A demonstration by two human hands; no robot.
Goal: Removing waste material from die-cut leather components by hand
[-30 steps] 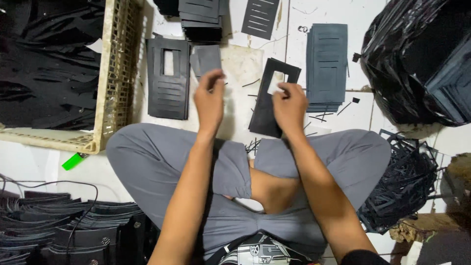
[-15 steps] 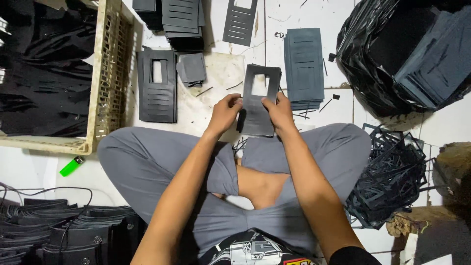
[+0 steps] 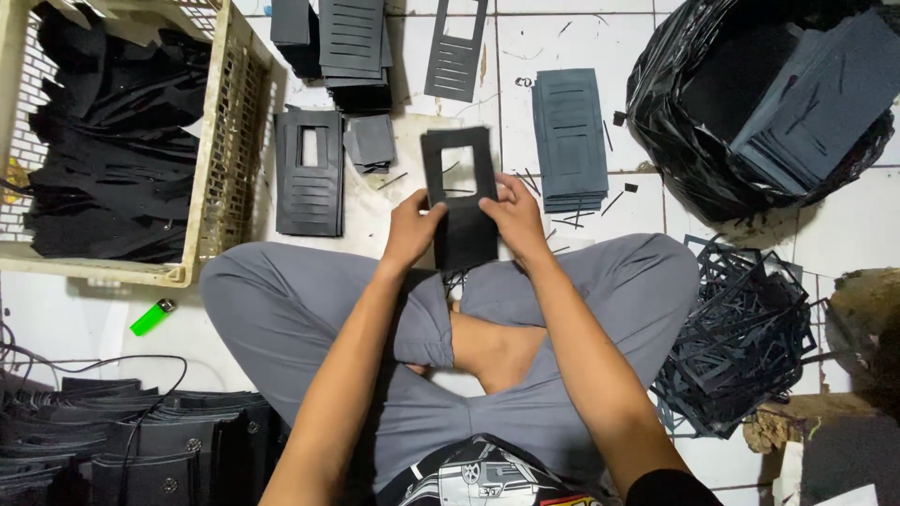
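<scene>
While I sit cross-legged on the white tiled floor, both my hands are clamped on one black cut-out panel, held flat above my knees. My left hand grips its left edge and my right hand grips its right edge, thumbs on the face; the two hands are apart, with the panel between them. Its rectangular window sits toward the far end and the floor shows through it. Just beyond my left hand lies a stack of slotted black panels, with a smaller pile of dark squares beside it. Beyond my right hand rests a grey-blue stack of slotted panels. A cream plastic crate holding black material stands to my far left, and a green lighter lies near its corner. To my right I note a black plastic bag holding more grey sheets, and a heap of black offcut frames beside my right knee.
</scene>
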